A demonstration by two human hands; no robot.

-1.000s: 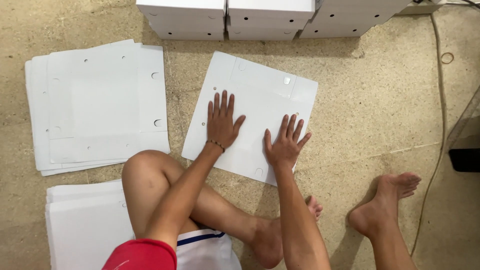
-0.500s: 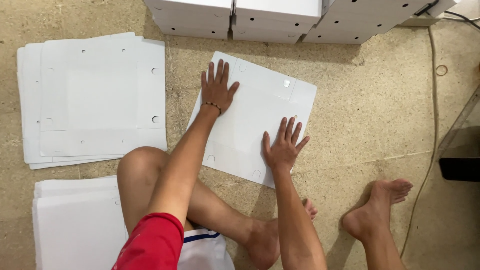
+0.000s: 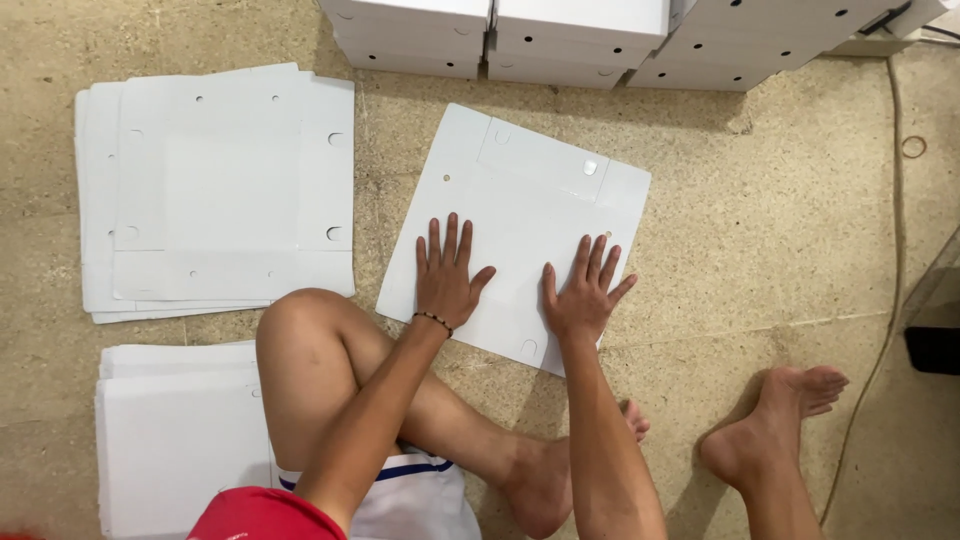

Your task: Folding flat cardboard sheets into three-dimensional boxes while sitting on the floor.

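On the speckled tan floor [image 3: 760, 250], left hand [image 3: 447, 282] and right hand [image 3: 582, 296] lie open, palms pinning a flat white die-cut cardboard sheet [image 3: 520, 205]; matching stack [image 3: 215, 190] at nine o'clock.

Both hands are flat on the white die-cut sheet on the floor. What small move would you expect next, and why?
Probably folding up one edge flap along its crease. The left hand and right hand lie palm-down, fingers spread, on the near half of the flat cardboard sheet, which shows scored flaps and punched holes but no fold raised. Assembled white boxes stand stacked beyond it.
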